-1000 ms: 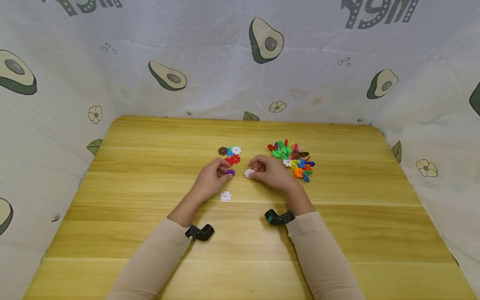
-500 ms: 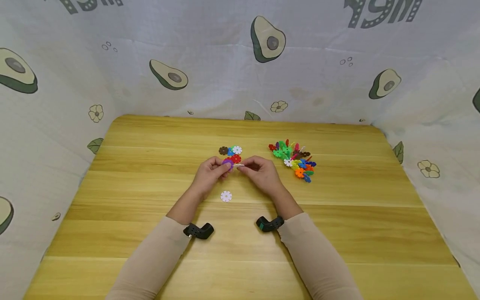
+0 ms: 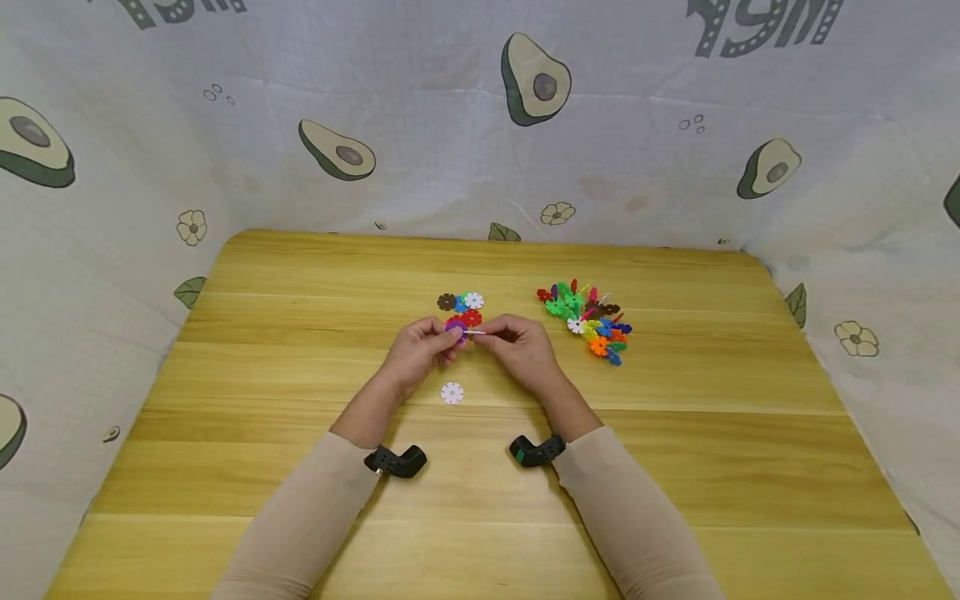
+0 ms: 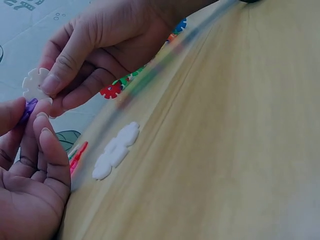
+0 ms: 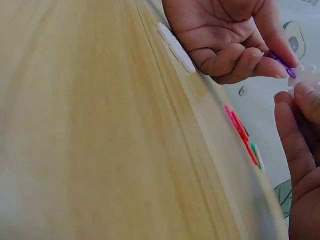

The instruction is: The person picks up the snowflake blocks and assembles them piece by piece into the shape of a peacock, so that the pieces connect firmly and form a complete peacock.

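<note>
Between thumb and fingers, my left hand (image 3: pixel 414 354) pinches a purple notched disc (image 3: pixel 456 331), a flat snowflake-shaped building piece. My right hand (image 3: pixel 522 346) pinches a white notched disc (image 4: pixel 36 84), which appears edge-on in the head view. The two discs meet at their rims, crossed at an angle; how deep the notches sit in each other I cannot tell. Another white notched disc (image 3: pixel 452 393) lies flat on the table, nearer to me than the hands. Just beyond my left fingertips are red discs (image 3: pixel 471 317), partly covered by the hand.
Past the red discs lie a brown disc (image 3: pixel 447 302), a blue disc (image 3: pixel 461 306) and a white disc (image 3: pixel 474 301). To the right of my right hand sits a cluster of joined multicoloured discs (image 3: pixel 585 321). A printed cloth (image 3: pixel 420 183) hangs behind the wooden table (image 3: pixel 300 275).
Both hands have come together, the right moving left with its white disc. The purple disc has been raised and turned to face up, and the white disc now touches it edge-on.
</note>
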Motion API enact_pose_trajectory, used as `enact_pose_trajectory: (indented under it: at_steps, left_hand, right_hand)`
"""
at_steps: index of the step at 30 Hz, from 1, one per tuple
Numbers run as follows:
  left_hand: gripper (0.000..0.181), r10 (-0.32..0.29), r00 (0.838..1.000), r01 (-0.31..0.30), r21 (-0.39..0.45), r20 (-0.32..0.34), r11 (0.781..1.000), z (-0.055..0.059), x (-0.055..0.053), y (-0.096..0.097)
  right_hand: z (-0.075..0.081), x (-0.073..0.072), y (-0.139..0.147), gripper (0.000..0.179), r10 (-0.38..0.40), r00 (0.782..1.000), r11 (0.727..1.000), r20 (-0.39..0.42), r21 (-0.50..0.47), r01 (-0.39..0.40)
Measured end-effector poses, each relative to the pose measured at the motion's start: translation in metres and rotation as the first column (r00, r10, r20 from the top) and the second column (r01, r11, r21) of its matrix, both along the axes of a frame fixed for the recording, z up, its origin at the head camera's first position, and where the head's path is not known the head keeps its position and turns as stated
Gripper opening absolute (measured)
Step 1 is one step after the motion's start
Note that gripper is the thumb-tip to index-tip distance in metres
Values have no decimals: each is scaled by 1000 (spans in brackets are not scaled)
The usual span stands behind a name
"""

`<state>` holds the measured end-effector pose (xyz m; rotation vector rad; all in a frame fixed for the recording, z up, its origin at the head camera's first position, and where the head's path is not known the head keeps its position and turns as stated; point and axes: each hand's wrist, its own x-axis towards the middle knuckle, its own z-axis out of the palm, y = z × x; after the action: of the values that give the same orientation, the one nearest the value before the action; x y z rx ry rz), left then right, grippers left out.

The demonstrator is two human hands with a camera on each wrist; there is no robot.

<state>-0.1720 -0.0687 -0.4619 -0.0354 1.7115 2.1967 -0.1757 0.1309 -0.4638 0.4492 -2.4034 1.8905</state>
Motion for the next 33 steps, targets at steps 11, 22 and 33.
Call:
enact_pose_trajectory:
  at_steps: [11, 22, 33]
  left_hand:
    - [28, -63, 995, 55, 107, 75, 993, 3, 0, -1]
    - [14, 225, 966, -247, 187, 129, 951, -2, -3, 3]
    - [10, 207, 977, -212, 176, 49, 961, -2, -2, 5]
  right_hand:
    - [-1, 3, -8, 17, -4, 999, 998, 35, -65, 6]
    - [8, 9, -18, 37, 316, 940, 712, 128, 622, -325]
    - [-4, 4, -14, 18, 11, 998, 952, 67, 305, -31]
